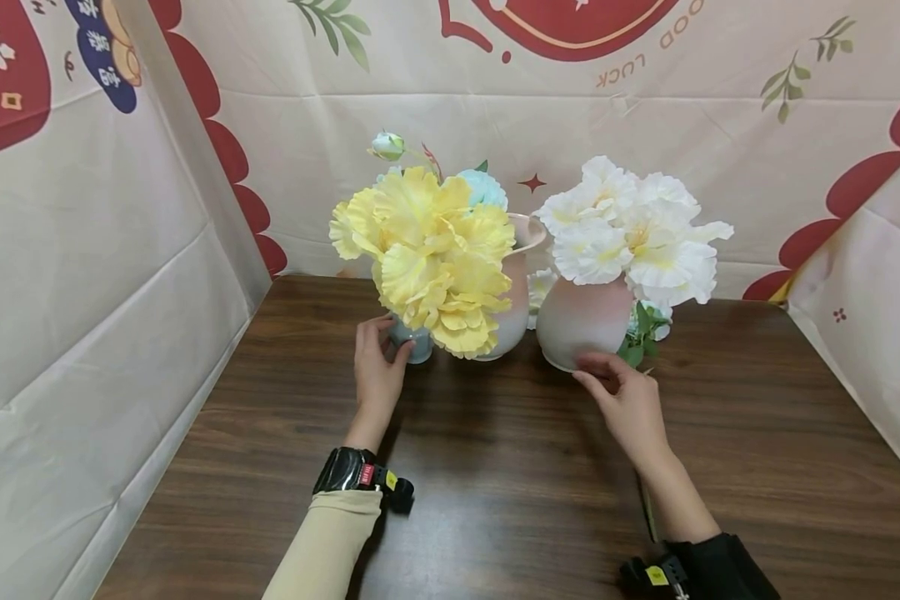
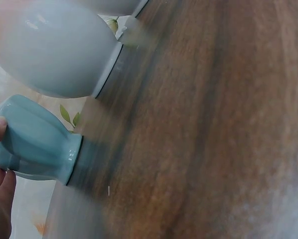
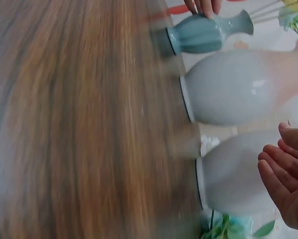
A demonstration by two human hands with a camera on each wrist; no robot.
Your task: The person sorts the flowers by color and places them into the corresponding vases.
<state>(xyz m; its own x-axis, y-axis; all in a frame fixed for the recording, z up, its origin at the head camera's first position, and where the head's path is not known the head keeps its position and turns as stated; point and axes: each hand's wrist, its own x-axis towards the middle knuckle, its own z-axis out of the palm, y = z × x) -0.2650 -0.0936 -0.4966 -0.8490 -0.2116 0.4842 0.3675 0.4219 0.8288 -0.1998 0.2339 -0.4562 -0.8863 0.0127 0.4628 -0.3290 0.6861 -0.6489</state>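
My left hand (image 1: 378, 371) is around the small blue-green vase (image 2: 37, 137) at the back left of the table, thumb on one side and fingers on the other. Large yellow flowers (image 1: 435, 258) spread above that vase and hide its neck from the head view. Over on the right, my right hand (image 1: 630, 404) is in front of the lower part of a rounded pink-and-white vase (image 1: 581, 321), fingers loosely bent and holding nothing. White flowers (image 1: 637, 225) top this vase. Between the two stands a pink-and-white pitcher (image 1: 521, 287), partly behind the yellow blooms.
Pale blue flowers (image 1: 483, 190) show behind the yellow ones. More blue blossoms with green leaves (image 1: 641, 329) lie low beside the right vase. The dark wooden table (image 1: 495, 500) ends at a printed cloth backdrop (image 1: 420, 75), with cloth walls on both sides.
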